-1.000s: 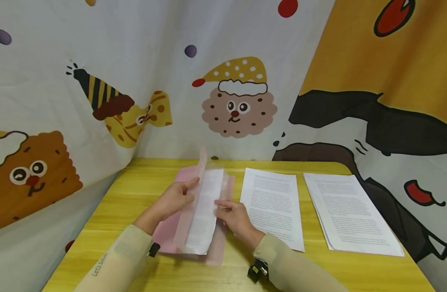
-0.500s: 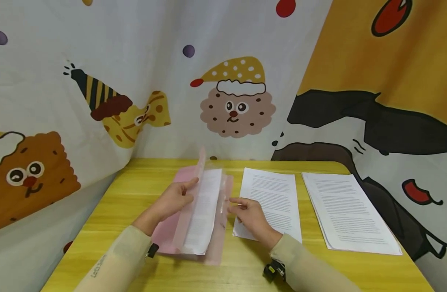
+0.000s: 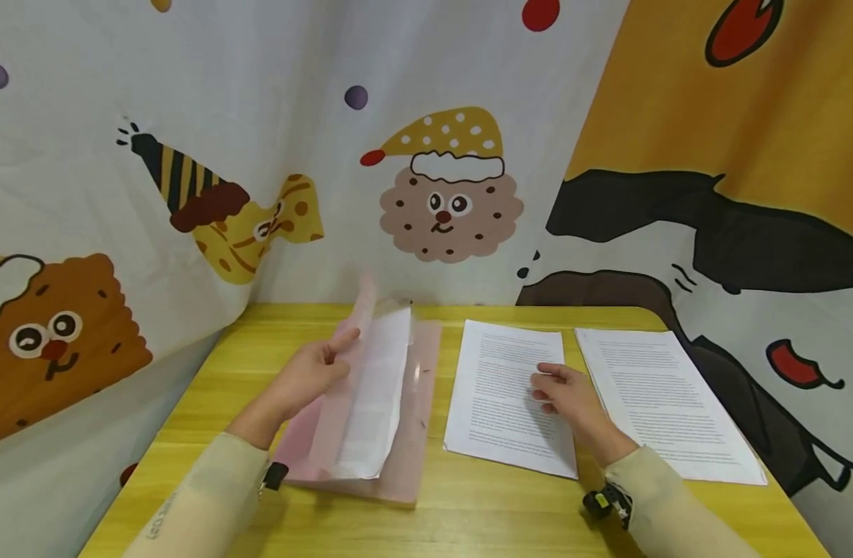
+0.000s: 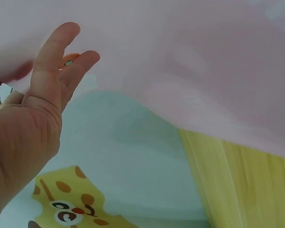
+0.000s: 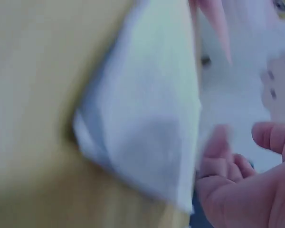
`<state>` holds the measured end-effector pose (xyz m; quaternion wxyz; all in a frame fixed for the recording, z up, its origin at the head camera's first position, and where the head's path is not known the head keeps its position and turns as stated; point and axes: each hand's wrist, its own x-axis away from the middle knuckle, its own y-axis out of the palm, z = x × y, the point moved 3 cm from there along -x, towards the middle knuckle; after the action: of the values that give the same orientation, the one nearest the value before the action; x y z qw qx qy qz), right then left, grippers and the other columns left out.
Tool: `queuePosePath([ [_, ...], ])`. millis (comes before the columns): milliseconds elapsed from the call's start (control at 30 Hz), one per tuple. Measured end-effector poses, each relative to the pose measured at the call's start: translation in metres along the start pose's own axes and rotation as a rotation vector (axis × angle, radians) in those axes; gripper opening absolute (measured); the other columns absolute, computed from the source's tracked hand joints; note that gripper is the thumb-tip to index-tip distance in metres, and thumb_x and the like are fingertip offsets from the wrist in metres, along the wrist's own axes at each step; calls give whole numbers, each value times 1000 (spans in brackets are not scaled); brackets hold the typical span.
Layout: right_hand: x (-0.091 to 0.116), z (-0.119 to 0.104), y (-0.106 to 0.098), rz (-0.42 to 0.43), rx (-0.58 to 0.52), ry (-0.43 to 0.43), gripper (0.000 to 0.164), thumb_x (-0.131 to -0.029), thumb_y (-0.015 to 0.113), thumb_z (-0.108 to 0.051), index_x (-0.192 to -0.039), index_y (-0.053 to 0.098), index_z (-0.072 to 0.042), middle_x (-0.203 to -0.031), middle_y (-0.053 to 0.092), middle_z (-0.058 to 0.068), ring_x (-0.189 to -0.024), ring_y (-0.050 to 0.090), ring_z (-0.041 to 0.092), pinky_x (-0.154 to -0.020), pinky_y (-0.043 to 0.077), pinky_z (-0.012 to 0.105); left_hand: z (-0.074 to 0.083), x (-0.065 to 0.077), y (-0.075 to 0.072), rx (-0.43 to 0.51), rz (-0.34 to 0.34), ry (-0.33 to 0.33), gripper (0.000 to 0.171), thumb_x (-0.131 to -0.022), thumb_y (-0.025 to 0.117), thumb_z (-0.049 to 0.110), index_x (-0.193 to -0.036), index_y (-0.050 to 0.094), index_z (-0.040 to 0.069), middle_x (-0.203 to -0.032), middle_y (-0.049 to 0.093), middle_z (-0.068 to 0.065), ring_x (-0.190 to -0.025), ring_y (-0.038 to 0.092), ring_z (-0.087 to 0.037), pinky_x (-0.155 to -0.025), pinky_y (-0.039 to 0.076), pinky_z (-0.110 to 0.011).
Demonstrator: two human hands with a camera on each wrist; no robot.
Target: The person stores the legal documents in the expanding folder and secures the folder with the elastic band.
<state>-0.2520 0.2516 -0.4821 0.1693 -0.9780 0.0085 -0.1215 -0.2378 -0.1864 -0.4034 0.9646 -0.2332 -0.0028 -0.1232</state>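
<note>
On the left of the table, a pink translucent folder lies partly open, with white printed sheets inside. My left hand pinches its raised pink leaf near the top. That leaf fills the upper part of the left wrist view, beside the fingers. My right hand is over the middle stack of printed paper, fingers loosely bent and holding nothing. In the right wrist view, blurred white paper shows left of that hand.
A second stack of printed paper lies at the right of the yellow wooden table. Behind the table hangs a white curtain with cartoon prints, its lower edge close to the table's back.
My right hand has left the folder's sheets and moved right, over the middle stack. My left hand has drawn the raised pink leaf slightly left, showing more of the folder's right side.
</note>
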Motion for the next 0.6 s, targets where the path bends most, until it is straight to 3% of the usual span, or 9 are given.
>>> queuePosePath([
  [67,0,1,-23,-30,6,23,71,-108,62,-36,-162,39,3,-152,57,27,-113,72,20,-89,62,32,0,1,-2,19,0,-11,66,-98,55,5,-163,43,11,-98,62,-10,-49,28,-7,-50,32,-23],
  [133,-1,2,-46,-38,33,41,78,-109,59,-41,-166,30,3,-162,46,29,-127,68,29,-98,60,35,-1,1,-2,34,-5,-20,67,-98,55,5,-163,43,12,-101,64,-9,-49,28,-8,-50,32,-22],
  [200,-3,3,-69,-18,73,63,82,-109,55,-45,-168,24,3,-166,39,31,-138,60,36,-107,57,41,-2,1,-1,39,-18,-8,67,-98,55,3,-163,42,10,-139,67,-13,-49,28,-8,-50,31,-23],
  [233,-4,5,-82,-1,99,79,84,-109,53,-48,-169,21,3,-167,37,32,-142,56,40,-111,54,44,-2,0,0,43,-26,-2,67,-98,54,3,-164,41,9,-155,59,-12,-49,27,-9,-49,31,-23],
  [300,-6,8,-108,62,147,105,87,-109,50,-51,-168,18,5,-168,33,35,-148,47,46,-118,48,53,-2,0,2,49,-34,6,66,-99,53,2,-164,40,7,-171,40,-8,-49,26,-9,-49,30,-23],
  [467,-9,27,-171,247,350,171,94,-107,51,-52,-167,14,9,-168,24,41,-147,36,56,-120,37,68,-4,-1,4,51,-33,9,67,-98,52,1,-164,39,6,-172,37,-8,-49,26,-9,-49,29,-23],
  [600,-10,51,-196,295,550,209,102,-103,61,-50,-163,12,15,-162,21,47,-136,38,62,-115,38,74,-4,-1,5,57,-37,21,67,-97,52,1,-163,39,4,-172,37,-9,-49,25,-9,-48,29,-23],
])
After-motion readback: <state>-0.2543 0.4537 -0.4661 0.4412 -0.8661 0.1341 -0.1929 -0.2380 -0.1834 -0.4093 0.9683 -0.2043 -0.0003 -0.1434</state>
